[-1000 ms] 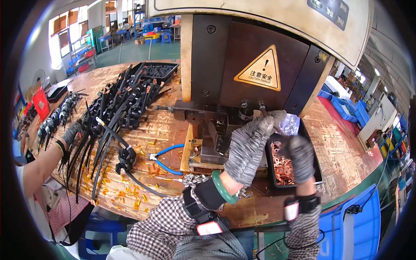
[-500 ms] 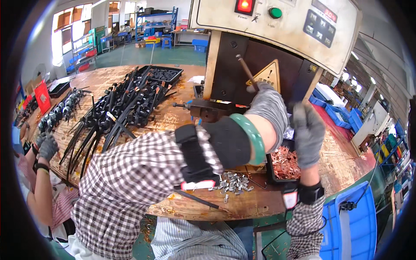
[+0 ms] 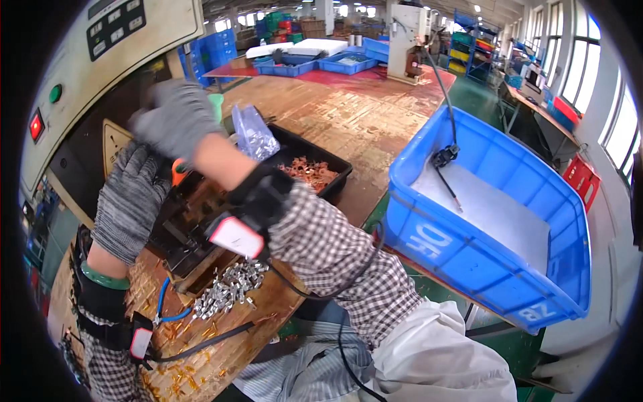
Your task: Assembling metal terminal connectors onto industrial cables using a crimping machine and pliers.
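Note:
My left hand (image 3: 130,204), in a grey knit glove with a green bangle at the wrist, is raised before the dark front of the machine (image 3: 114,47). Its fingers are bent and lie close together; what they hold, if anything, is hidden. My right hand (image 3: 179,120), gloved alike, is just above and right of it, smeared by motion. Beneath both hands is a dark metal fixture (image 3: 194,214). An orange part (image 3: 178,172) shows beside it. Silver cable lugs (image 3: 231,288) lie heaped near the fixture, and copper pieces (image 3: 309,173) fill part of a black tray (image 3: 341,164).
A large blue crate (image 3: 482,268) stands at the right, a cable with a black fitting (image 3: 445,157) hanging into it. Beside the tray is a clear plastic bag (image 3: 254,134). A black cable (image 3: 207,344) and blue tube (image 3: 166,308) lie on the wooden table (image 3: 362,110).
The view has swung to the right, bringing the blue crate in fully. My right hand has come across to the machine, beside the left. The heap of black cables is out of sight.

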The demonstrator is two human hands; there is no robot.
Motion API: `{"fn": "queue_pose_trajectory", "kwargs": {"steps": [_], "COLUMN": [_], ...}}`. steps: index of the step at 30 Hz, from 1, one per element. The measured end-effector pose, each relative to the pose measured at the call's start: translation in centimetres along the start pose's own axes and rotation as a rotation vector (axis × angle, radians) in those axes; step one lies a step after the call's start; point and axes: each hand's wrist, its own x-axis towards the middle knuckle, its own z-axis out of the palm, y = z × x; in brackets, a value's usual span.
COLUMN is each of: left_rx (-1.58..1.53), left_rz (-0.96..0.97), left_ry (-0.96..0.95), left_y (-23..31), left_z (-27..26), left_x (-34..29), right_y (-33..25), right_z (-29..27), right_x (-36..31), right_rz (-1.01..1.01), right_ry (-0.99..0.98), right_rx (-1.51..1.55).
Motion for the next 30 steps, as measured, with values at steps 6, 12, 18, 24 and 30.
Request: {"fn": "queue_pose_trajectory", "kwargs": {"steps": [6, 12, 18, 24, 30], "left_rx": [-1.344, -1.893, -1.447, -0.498, -0.136], "left_rz": [-0.674, -1.090, -0.839, -0.424, -0.193], "left_ry": [0.143, 0.220, 0.278, -0.333, -0.422], "left_y": [8.6, 11.5, 9.2, 1.7, 0.0], "left_z": [-3.1, 0.0, 0.0, -4.8, -8.8], "left_x": [-0.9, -1.8, -2.9, -0.4, 3.8], "right_y": [9.6, 6.3, 4.2, 4.2, -0.6], "right_z": [-3.2, 1.4, 4.3, 0.0, -3.1], "right_x": [-11.4, -17.0, -18.9, -15.7, -6.7], "right_rz": [0.934, 1.275, 1.369, 0.429, -0.448], "right_ry": [-0.159, -0.084, -0.435, -0.435, -0.237], "right_rx": [1.639, 1.857, 1.537, 0.516, -0.515]}}
